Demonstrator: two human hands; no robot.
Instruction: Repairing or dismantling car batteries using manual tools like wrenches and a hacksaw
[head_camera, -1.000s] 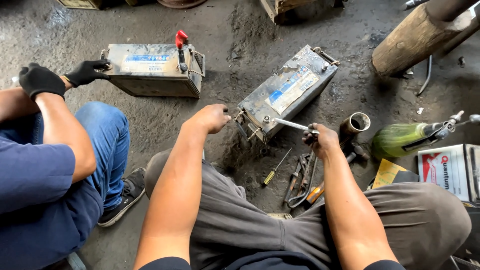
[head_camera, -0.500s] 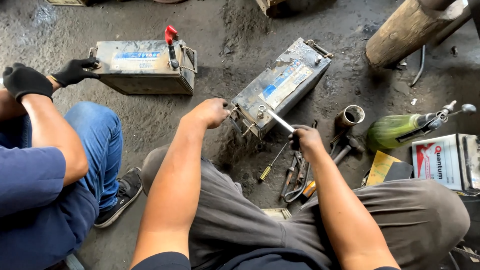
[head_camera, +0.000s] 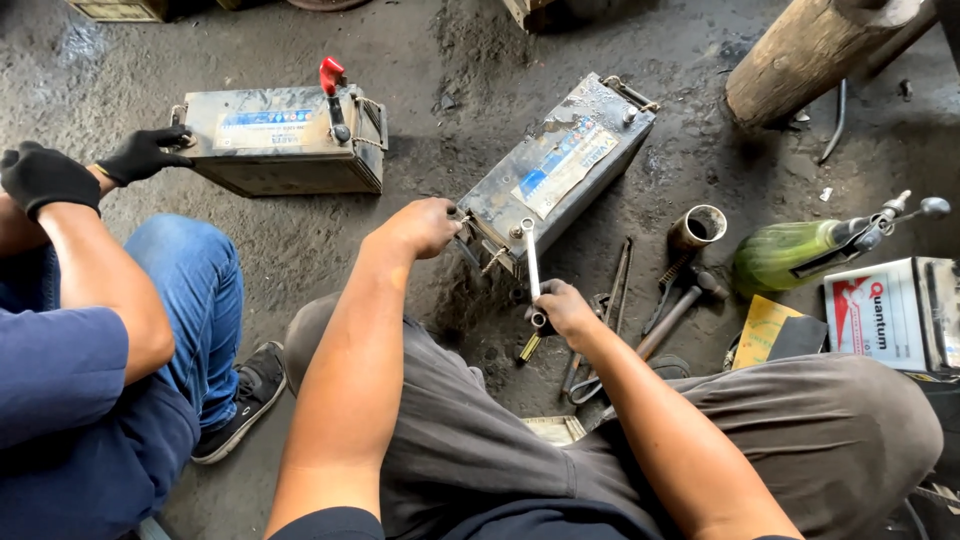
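1. Here, your right hand (head_camera: 565, 308) is closed around the lower end of the wrench (head_camera: 531, 262), whose long axis runs straight away from you to a terminal on the tilted battery (head_camera: 560, 170).
2. Your left hand (head_camera: 425, 226) grips that battery's near corner, just left of the wrench head.

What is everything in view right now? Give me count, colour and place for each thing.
near battery: 1, grey with blue label, centre floor, tilted
far battery: 1, grey, red clamp on top, upper left
spanner: 1, silver, on the near battery's end
loose tools: several, dark, floor right of centre
log: 1, brown, upper right
green canister: 1, right
co-worker's gloved hands: 2, black, at the far battery
left hand: bare, on the near battery's corner
right hand: bare, gripping the spanner
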